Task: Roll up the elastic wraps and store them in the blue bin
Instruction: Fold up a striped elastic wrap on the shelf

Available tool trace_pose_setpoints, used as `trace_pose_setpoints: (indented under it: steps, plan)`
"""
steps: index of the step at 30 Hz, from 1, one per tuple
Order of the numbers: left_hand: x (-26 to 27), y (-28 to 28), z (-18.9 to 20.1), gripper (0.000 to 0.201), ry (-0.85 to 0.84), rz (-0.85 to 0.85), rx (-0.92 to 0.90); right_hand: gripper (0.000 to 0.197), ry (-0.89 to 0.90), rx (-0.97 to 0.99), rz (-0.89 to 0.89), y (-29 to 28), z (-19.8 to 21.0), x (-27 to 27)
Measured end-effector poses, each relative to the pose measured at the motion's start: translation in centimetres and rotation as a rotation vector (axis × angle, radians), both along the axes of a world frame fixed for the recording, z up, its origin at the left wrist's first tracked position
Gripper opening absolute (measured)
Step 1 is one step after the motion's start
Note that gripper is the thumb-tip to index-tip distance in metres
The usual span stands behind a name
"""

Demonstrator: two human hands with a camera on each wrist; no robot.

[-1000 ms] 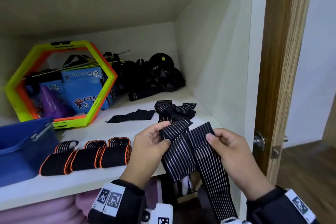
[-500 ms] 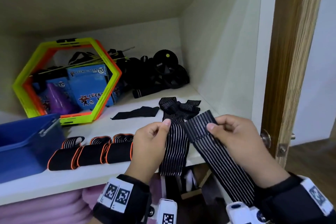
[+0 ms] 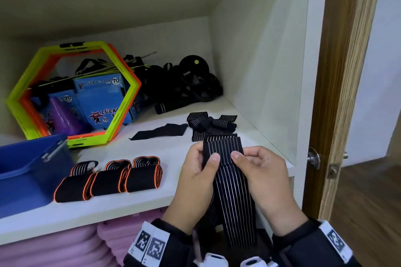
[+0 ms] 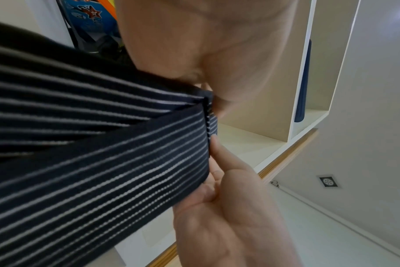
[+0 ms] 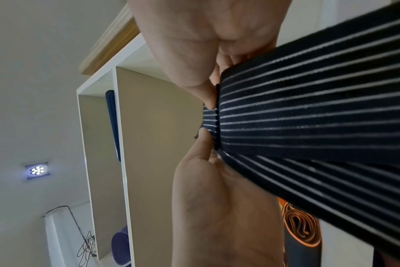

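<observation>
Both thumbs and fingers (image 3: 216, 156) are pinching the top fold of a striped elastic wrap (image 3: 232, 197); left hand (image 3: 196, 182) and right hand (image 3: 263, 176) are holding it over the shelf (image 3: 165, 151) edge. The blue bin (image 3: 26, 171) is sitting at nine o'clock, beyond three rolled orange-edged wraps (image 3: 108, 180).

i see my left hand (image 4: 228, 222) coming up from the bottom of the left wrist view, fingertips (image 4: 213, 142) touching the end edge of the striped wrap (image 4: 98, 162). my right hand (image 4: 217, 45) comes down from the top and meets the same folded edge. the wrap is black with thin white lines, two layers crossing toward the left. behind are white shelf compartments (image 4: 251, 142), a wood-coloured edge strip (image 4: 288, 153), and a blue printed box (image 4: 89, 16) at top left.
</observation>
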State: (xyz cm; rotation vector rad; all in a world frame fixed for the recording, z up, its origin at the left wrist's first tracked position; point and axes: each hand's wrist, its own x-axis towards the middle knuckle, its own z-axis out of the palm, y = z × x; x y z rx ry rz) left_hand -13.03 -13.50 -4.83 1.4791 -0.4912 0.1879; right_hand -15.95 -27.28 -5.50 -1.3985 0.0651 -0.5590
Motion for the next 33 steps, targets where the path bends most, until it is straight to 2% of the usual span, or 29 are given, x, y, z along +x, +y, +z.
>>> trace_pose_setpoints:
  steps: [3, 9, 13, 16, 21, 26, 33]
  plan:
    - [0.1, 0.0, -0.7, 0.014, 0.010, 0.031, 0.007, 0.010, -0.011, 0.005, -0.026, 0.6, 0.0, -0.1]
    - [0.0, 0.0, -1.2, 0.019, 0.002, 0.110, -0.019, 0.018, -0.079, -0.133, -0.166, 1.0, -0.7, 0.3]
    - [0.0, -0.1, -1.3, 0.024, -0.057, 0.121, 0.030, 0.028, -0.194, -0.140, -0.054, 1.3, -1.0, 0.1]
    - [0.0, -0.2, -1.2, 0.021, -0.071, 0.131, 0.007, 0.028, -0.225, -0.182, -0.014, 1.7, -1.4, 0.1]
    - [-0.7, 0.4, -0.8, 0.032, -0.087, 0.076, -0.031, 0.024, -0.230, -0.123, -0.042, 2.1, -1.3, 0.4]
    - [-0.5, 1.0, -1.3, 0.025, -0.190, 0.017, 0.156, 0.021, -0.255, -0.101, -0.058, 1.6, -1.1, 0.8]
    - [0.2, 0.8, -0.6, 0.026, -0.143, 0.029, 0.190, 0.018, -0.265, -0.108, -0.036, 1.9, -0.6, 1.4]
